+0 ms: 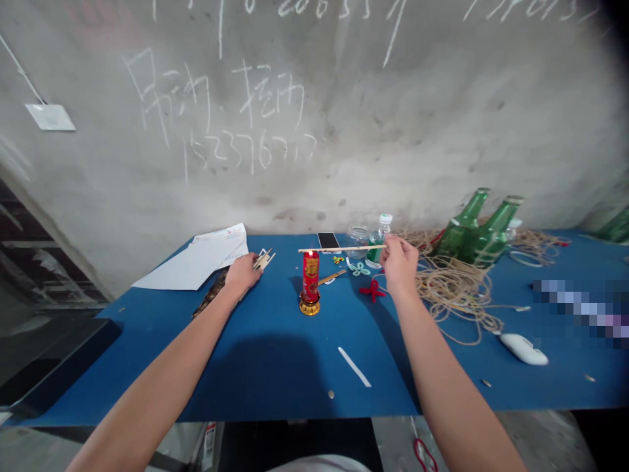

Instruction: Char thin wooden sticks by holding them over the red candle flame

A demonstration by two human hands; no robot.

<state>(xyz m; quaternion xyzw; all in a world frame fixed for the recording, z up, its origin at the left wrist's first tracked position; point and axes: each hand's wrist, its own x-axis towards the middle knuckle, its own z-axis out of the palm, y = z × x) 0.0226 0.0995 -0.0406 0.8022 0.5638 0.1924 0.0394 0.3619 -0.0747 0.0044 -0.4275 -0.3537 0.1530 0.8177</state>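
A red candle on a gold base stands on the blue table, its top glowing with a small flame. My right hand pinches one end of a thin pale wooden stick. The stick lies level, its far end just over the flame. To the left of the candle, my left hand is closed around several short thin sticks close to the tabletop. A dark patterned thing lies partly hidden beside that hand. Below my right hand is a red knotted ornament.
White papers lie at the back left. Behind the candle are a phone, a glass jar and a small bottle. Coiled twine, green bottles and a white computer mouse occupy the right; a paper strip lies in front.
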